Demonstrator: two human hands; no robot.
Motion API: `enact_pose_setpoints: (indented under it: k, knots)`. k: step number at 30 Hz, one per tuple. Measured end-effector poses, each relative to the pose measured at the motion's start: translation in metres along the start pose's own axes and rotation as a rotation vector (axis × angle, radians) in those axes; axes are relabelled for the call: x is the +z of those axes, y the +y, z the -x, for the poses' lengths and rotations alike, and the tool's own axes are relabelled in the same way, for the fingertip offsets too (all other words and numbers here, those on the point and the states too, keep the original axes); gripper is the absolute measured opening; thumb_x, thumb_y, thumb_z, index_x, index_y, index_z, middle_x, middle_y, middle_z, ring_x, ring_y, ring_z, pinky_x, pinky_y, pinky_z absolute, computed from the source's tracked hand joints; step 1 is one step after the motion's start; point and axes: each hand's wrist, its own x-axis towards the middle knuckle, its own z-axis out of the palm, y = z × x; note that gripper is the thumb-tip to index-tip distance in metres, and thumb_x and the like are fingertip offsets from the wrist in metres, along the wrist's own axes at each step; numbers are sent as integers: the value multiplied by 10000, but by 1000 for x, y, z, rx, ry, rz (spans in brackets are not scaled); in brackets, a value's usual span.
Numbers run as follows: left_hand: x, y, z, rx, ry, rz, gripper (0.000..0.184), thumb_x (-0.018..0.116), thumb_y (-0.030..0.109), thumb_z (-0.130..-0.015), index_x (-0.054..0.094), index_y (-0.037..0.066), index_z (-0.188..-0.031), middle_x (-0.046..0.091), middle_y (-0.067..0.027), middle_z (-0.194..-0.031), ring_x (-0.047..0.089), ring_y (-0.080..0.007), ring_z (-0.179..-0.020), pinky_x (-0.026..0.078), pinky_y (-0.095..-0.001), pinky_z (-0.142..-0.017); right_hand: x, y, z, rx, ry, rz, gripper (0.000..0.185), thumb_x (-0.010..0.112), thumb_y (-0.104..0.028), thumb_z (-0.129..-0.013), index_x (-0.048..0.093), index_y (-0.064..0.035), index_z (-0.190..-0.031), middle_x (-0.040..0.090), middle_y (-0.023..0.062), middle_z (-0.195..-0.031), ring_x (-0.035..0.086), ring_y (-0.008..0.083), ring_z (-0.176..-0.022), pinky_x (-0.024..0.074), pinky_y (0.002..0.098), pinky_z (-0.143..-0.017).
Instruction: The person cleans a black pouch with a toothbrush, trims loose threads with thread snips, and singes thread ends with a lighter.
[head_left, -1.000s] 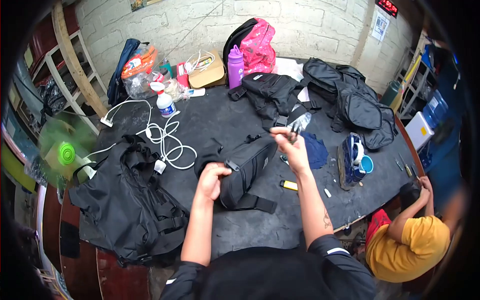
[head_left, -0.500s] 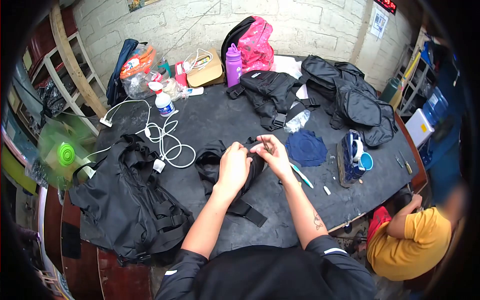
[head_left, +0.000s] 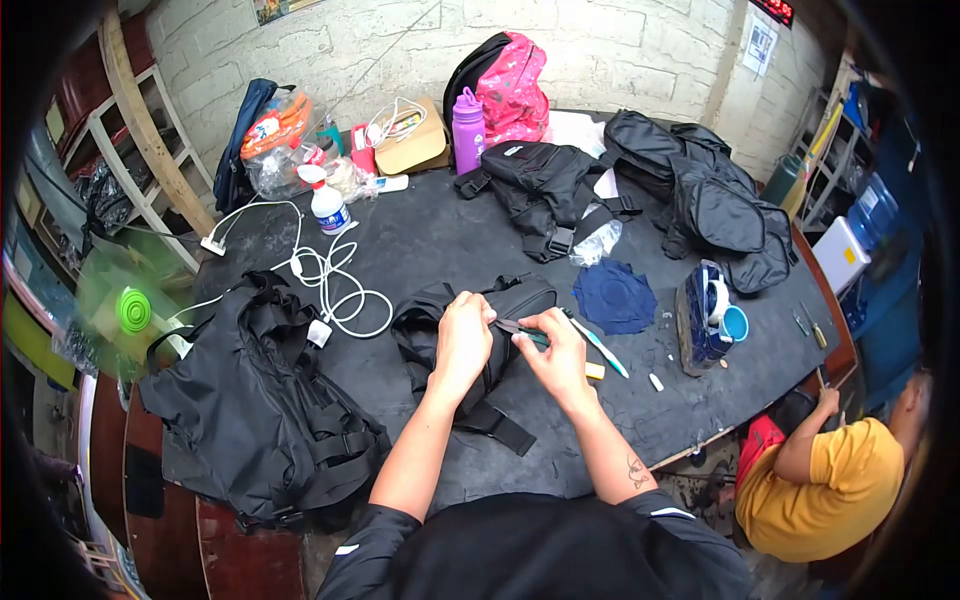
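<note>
A small black bag [head_left: 425,318] lies on the table under both hands, with a strap end [head_left: 505,428] reaching towards me. My left hand [head_left: 465,343] is closed in a pinch on an edge of the bag; the exact spot is hidden by the fingers. In my right hand [head_left: 556,360] are small thread snips [head_left: 530,335] with a dark green handle, their metal tip pointing left at the left fingertips. A toothbrush [head_left: 600,345] and a piece of yellow-and-white material [head_left: 594,370] lie beside the right hand.
A large black bag [head_left: 260,400] lies left, near a white cable [head_left: 345,290]. Further back are a spray bottle [head_left: 328,205], a purple bottle [head_left: 467,130] and black bags [head_left: 535,190]. Right are blue cloth [head_left: 613,297], a blue-stained container [head_left: 700,320] and a seated person [head_left: 820,480].
My right hand has come down and slightly right, and the snips have swung from upright to pointing left. The left hand has shifted slightly. The person at right has moved an arm.
</note>
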Motion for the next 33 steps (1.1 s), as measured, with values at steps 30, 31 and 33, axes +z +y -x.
enact_pose_setpoints:
  k: [30, 31, 33]
  knots:
    - [1, -36, -1, -18, -77, 340, 72, 505, -25, -836, 538, -39, -774, 477, -121, -855, 501, -242, -799, 417, -300, -733, 53, 14, 15, -53, 187, -216, 167, 708, -37, -683, 604, -7, -811, 562, 75, -794, 559, 228, -710, 423, 316, -600]
    - [1, -37, -2, -7, -96, 335, 77, 502, -25, -839, 535, -42, -772, 475, -119, -852, 501, -238, -799, 418, -300, -730, 55, 16, 16, -53, 186, -216, 167, 708, -37, -683, 604, -7, -811, 562, 75, -794, 559, 228, -710, 423, 316, -600]
    - [2, -37, -2, 3, -114, 331, 82, 499, -25, -842, 531, -44, -769, 472, -118, -849, 500, -235, -799, 419, -299, -727, 56, 18, 16, -56, 196, -241, 153, 694, -17, -689, 599, 5, -806, 560, 87, -793, 560, 238, -713, 435, 322, -626]
